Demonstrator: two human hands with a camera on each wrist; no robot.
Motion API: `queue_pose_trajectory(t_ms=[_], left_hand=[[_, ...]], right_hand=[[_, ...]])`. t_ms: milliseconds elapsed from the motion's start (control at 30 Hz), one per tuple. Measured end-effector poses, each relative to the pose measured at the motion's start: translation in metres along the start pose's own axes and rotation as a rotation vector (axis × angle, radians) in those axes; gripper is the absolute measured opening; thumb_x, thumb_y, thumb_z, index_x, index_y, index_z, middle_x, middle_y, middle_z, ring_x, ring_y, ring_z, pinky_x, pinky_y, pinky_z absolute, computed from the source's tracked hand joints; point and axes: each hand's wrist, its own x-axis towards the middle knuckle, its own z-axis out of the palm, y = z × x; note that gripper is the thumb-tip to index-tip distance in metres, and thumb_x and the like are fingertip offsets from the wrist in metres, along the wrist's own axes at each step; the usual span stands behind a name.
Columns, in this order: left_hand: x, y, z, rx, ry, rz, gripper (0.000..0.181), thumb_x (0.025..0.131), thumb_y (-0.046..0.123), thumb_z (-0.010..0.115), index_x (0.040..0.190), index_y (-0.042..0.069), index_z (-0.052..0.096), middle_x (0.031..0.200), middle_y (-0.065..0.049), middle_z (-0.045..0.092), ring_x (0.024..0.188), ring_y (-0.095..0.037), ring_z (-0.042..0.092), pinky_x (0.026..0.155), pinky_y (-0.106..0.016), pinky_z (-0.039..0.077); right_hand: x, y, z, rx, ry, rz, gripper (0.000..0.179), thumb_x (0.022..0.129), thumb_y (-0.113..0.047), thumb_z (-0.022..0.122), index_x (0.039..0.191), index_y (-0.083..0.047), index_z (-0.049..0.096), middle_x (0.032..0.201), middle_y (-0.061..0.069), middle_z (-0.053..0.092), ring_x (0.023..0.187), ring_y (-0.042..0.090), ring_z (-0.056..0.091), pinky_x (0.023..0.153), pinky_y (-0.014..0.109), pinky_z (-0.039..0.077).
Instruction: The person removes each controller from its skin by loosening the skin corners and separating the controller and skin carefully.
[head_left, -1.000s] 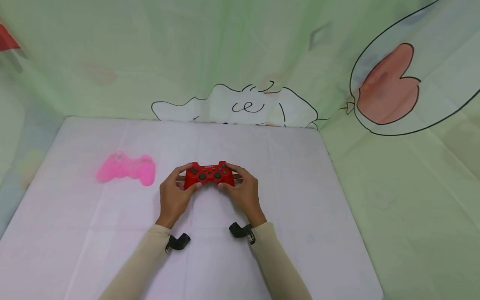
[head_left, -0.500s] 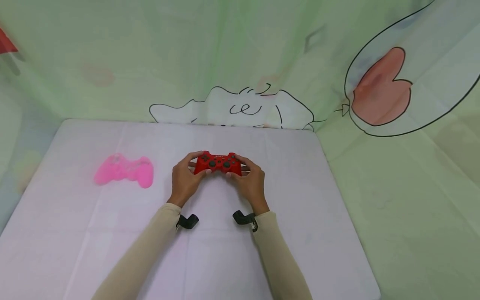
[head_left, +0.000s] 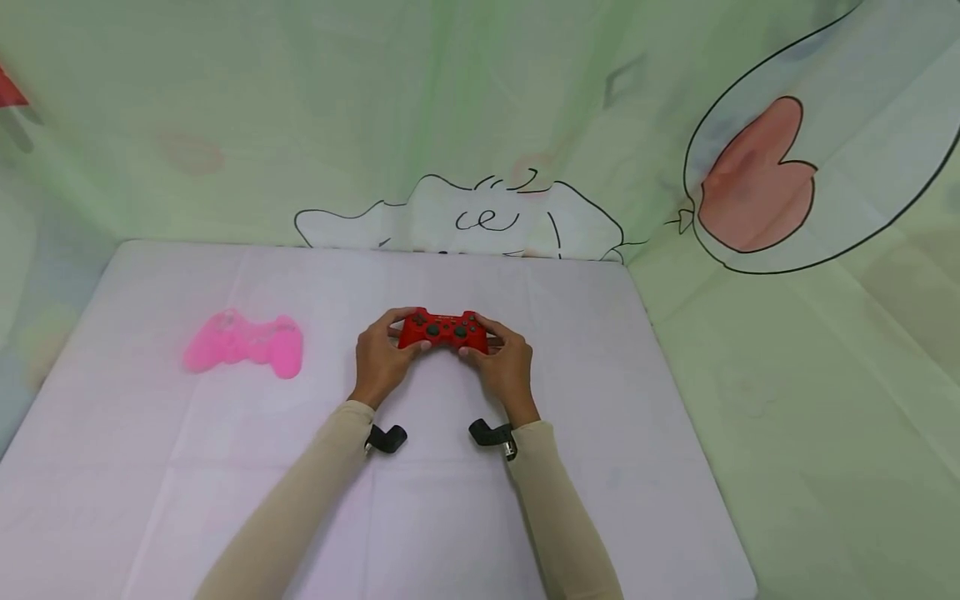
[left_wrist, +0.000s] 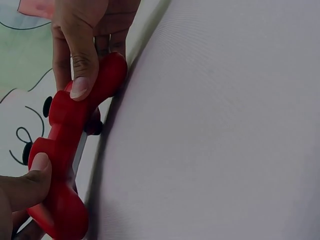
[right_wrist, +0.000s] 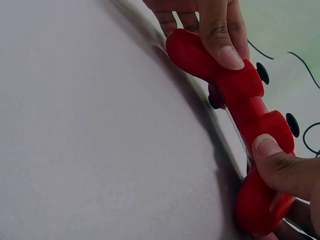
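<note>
A red game controller with dark thumbsticks is held between both hands near the middle of the table. My left hand grips its left end, thumb on the near side and fingers at the back. The right hand grips the other end in the same way. In the left wrist view the red controller is seen from its near edge, both thumbs pressing it. The right wrist view shows the controller close to the white surface. Whether it touches the table is hard to tell.
A pink translucent controller-shaped cover lies on the left part of the white table. Green printed curtains stand behind the table and at both sides. A small black camera sits on each wrist.
Both hands have carried the red controller to the right, first away from the body, then slightly back. The pink cover stays in place while the head view shifts a little.
</note>
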Motion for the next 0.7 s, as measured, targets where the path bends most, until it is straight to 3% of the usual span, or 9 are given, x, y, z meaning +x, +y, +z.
queue_pose_trajectory(t_ms=[233,433,567,700], left_hand=[[-0.0002,-0.0026,0.0011,-0.007,-0.002,-0.011,0.058,0.086,0.02,0.091,0.139,0.024,0.069,0.129,-0.005,0.074,0.11,-0.028,0.066,0.087,-0.04,0.049],[-0.0006,-0.0043,0.0012,0.018,-0.02,0.041,0.06,0.088,0.021,0.09,0.143,0.021,0.066,0.13,-0.007,0.073,0.108,-0.028,0.065,0.086,-0.039,0.047],[-0.0028,-0.004,-0.0008,0.099,-0.024,0.091,0.062,0.089,0.027,0.089,0.145,0.021,0.063,0.123,-0.011,0.072,0.106,-0.028,0.063,0.082,-0.041,0.047],[-0.0074,-0.0016,-0.0071,0.205,-0.015,0.166,0.063,0.094,0.033,0.083,0.15,0.019,0.059,0.141,-0.011,0.067,0.119,-0.03,0.059,0.092,-0.047,0.053]], right_hand=[[0.0002,0.0012,0.0024,0.008,-0.002,0.028,0.067,0.08,-0.02,0.094,0.14,-0.033,0.07,0.128,0.011,0.074,0.107,0.027,0.073,0.093,0.043,0.06],[-0.0021,0.0005,0.0011,-0.009,-0.008,0.018,0.068,0.081,-0.022,0.094,0.143,-0.034,0.068,0.133,0.01,0.072,0.112,0.027,0.07,0.095,0.043,0.059],[-0.0051,-0.0008,0.0003,-0.083,-0.005,-0.04,0.072,0.084,-0.027,0.092,0.149,-0.03,0.063,0.145,0.009,0.067,0.123,0.031,0.063,0.101,0.047,0.055],[-0.009,-0.0069,-0.0011,-0.193,0.009,-0.138,0.074,0.089,-0.033,0.089,0.155,-0.024,0.057,0.159,0.012,0.055,0.138,0.037,0.049,0.109,0.055,0.048]])
